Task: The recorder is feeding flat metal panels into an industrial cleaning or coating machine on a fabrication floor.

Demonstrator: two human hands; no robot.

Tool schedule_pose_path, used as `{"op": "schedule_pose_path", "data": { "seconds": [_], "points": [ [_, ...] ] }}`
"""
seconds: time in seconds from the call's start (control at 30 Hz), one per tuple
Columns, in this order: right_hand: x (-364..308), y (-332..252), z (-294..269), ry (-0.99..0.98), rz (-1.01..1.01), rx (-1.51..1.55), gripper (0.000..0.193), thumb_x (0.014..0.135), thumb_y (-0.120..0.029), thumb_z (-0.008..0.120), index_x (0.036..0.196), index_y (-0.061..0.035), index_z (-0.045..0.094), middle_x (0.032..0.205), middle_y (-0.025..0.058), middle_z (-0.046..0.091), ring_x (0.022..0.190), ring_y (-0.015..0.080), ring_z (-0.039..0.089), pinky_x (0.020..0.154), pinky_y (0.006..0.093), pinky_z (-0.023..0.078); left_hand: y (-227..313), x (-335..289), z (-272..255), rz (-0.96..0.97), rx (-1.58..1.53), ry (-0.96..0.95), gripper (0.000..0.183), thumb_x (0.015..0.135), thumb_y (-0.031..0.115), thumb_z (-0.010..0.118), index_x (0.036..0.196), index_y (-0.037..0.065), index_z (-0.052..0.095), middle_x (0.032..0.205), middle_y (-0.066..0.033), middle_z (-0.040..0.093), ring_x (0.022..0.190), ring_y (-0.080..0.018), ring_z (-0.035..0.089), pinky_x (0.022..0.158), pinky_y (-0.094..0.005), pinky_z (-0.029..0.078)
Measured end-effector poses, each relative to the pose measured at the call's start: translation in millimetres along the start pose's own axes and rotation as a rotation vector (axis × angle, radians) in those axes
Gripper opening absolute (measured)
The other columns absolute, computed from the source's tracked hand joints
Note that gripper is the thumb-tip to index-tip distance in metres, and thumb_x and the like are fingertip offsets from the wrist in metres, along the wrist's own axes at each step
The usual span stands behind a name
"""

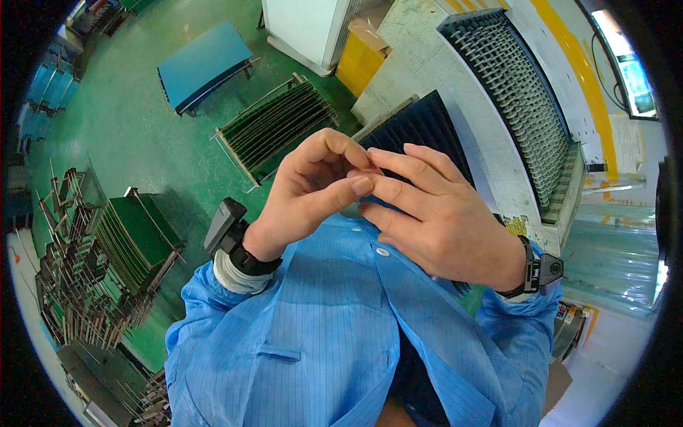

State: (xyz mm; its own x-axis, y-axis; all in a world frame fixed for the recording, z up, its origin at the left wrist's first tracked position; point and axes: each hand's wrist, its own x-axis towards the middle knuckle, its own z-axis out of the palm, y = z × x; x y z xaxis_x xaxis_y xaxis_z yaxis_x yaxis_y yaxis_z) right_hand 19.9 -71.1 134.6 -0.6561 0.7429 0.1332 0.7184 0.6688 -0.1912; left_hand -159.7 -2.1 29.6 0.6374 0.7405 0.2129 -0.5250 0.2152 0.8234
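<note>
Blue coat [320, 306] — below left hand [306, 192] and right hand [437, 220]; fingertips [362, 186] meet; whether either grip is closed on anything — cannot tell.

Glossy green floor [153, 142], a low blue-topped stand [203, 62] on it, a metal-framed rack of upright green panels [274, 127] near the middle, another panel-filled rack [142, 231] at left, crowded metal frames [71, 274] beside that, a white cabinet [306, 28] at the top edge.

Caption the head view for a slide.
Left hand and right hand meet before a blue jacket, above a green floor.
</note>
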Motion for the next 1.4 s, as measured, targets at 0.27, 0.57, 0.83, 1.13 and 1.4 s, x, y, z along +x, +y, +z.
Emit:
{"op": "schedule_pose_path", "data": {
  "seconds": [0.27,0.57,0.83,1.13,1.4],
  "points": [
    [2,-2,-4,-0.07,0.027,-0.068,0.023,0.078,-0.016,0.058,0.094,-0.0011,0.067,0.118,0.011,0.058,0.121,0.0297,0.05,0.105,0.0466,0.035,-3,4,-3,0.044,0.008,-0.019,0.017,0.09,0.001,0.063,0.104,0.0,0.054,0.102,-0.008,0.063,0.095,-0.011,0.06,0.084,-0.0264,0.05],
    [3,1,-3,-0.09,0.016,-0.1,0.022,0.077,-0.016,0.058,0.088,0.0002,0.067,0.114,0.0128,0.06,0.118,0.0311,0.052,0.102,0.0461,0.037,-7,11,-4,0.143,0.127,-0.001,0.02,0.087,0.001,0.066,0.104,0.001,0.056,0.103,-0.0073,0.062,0.093,-0.0139,0.06,0.085,-0.0296,0.049],
    [3,1,-1,-0.209,-0.038,-0.014,0.013,0.074,-0.013,0.057,0.075,-0.0013,0.061,0.085,0.0114,0.061,0.098,0.0281,0.057,0.083,0.0393,0.046,18,35,15,0.058,0.525,-0.265,0.016,0.086,0.012,0.066,0.096,-0.001,0.063,0.09,-0.0088,0.064,0.085,-0.0152,0.06,0.079,-0.0278,0.048],
    [2,4,-4,-0.178,-0.078,0.074,0.011,0.073,-0.013,0.057,0.072,-0.002,0.059,0.083,0.0121,0.06,0.091,0.028,0.058,0.08,0.0394,0.047,19,37,10,0.045,0.271,-0.354,0.018,0.085,0.006,0.062,0.101,-0.002,0.063,0.093,-0.007,0.065,0.087,-0.0121,0.059,0.079,-0.0275,0.048],
    [1,4,-7,-0.216,-0.079,0.081,0.018,0.071,-0.014,0.069,0.079,-0.0025,0.058,0.084,0.0127,0.055,0.089,0.0321,0.054,0.083,0.0412,0.047,18,39,15,0.045,0.327,-0.388,0.021,0.082,0.004,0.061,0.103,-0.002,0.064,0.094,-0.0071,0.065,0.088,-0.0125,0.06,0.079,-0.0273,0.048]
  ]
}}
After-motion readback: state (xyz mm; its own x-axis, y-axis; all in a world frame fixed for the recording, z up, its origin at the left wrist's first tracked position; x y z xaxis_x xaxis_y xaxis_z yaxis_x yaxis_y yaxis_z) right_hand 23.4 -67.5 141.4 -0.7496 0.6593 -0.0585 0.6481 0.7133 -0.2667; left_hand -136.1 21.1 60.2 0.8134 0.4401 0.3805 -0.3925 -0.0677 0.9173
